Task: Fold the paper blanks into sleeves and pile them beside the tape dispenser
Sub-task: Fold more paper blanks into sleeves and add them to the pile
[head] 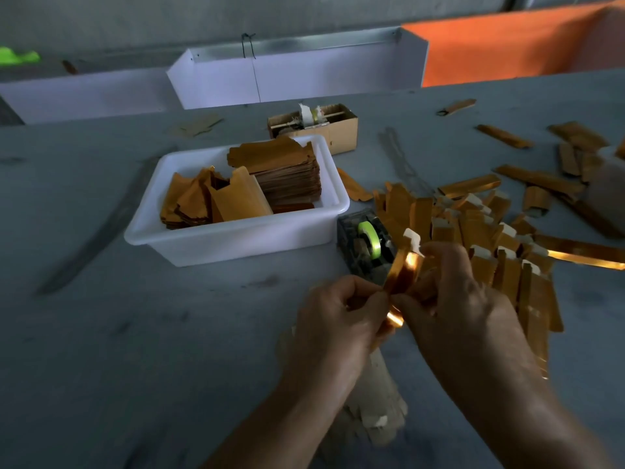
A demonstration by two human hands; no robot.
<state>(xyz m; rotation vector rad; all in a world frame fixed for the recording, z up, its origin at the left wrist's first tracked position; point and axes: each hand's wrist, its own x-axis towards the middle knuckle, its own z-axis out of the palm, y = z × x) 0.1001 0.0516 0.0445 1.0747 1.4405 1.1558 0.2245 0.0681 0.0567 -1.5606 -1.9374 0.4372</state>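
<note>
Pinching gold blank between both hands' fingers

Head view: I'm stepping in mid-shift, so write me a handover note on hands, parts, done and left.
Left hand and right hand both pinch one shiny gold paper blank, part-folded.
Flat gold blanks stacked in the white plastic tub.
Done: pile of folded gold sleeves right of the black tape dispenser.
Left: finish this one, then the tub's stack.
</note>
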